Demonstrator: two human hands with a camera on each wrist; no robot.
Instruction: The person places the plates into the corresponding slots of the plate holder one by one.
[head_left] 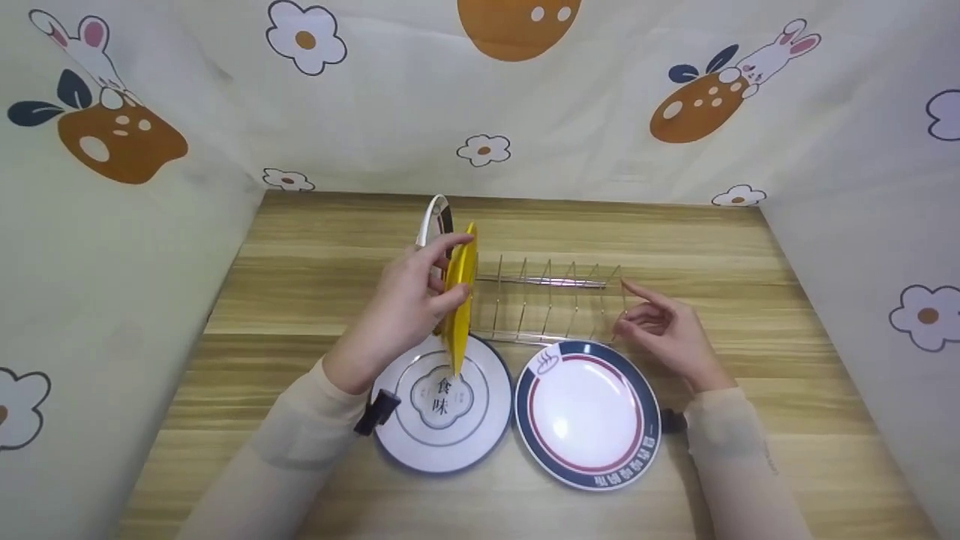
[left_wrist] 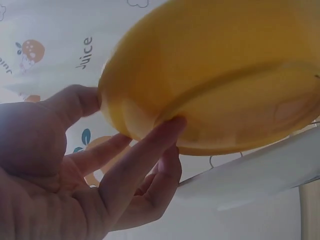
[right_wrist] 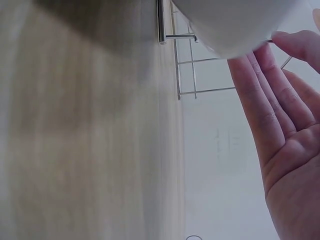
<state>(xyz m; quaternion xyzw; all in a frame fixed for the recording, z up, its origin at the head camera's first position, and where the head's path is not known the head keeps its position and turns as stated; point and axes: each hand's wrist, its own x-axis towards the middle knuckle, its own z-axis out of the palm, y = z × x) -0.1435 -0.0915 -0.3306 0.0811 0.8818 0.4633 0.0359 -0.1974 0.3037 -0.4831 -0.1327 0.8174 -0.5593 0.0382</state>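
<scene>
My left hand (head_left: 401,296) grips a yellow plate (head_left: 460,315) by its edge, thumb on one side and fingers on the other. The plate is held on edge at the left end of a wire plate rack (head_left: 551,282); whether it touches the wires I cannot tell. Just left of it a white plate with a dark band (head_left: 433,221) stands upright, partly hidden by the hand. In the left wrist view the yellow plate (left_wrist: 215,85) shows its underside ring. At the rack's right end my right hand (head_left: 667,330) pinches the end wire between thumb and fingers.
In front of the rack lie two plates: a white one with dark characters (head_left: 442,446) and a white one with a navy rim (head_left: 585,420). Printed cloth walls (head_left: 375,112) enclose the wooden table (head_left: 262,300) at the back and sides.
</scene>
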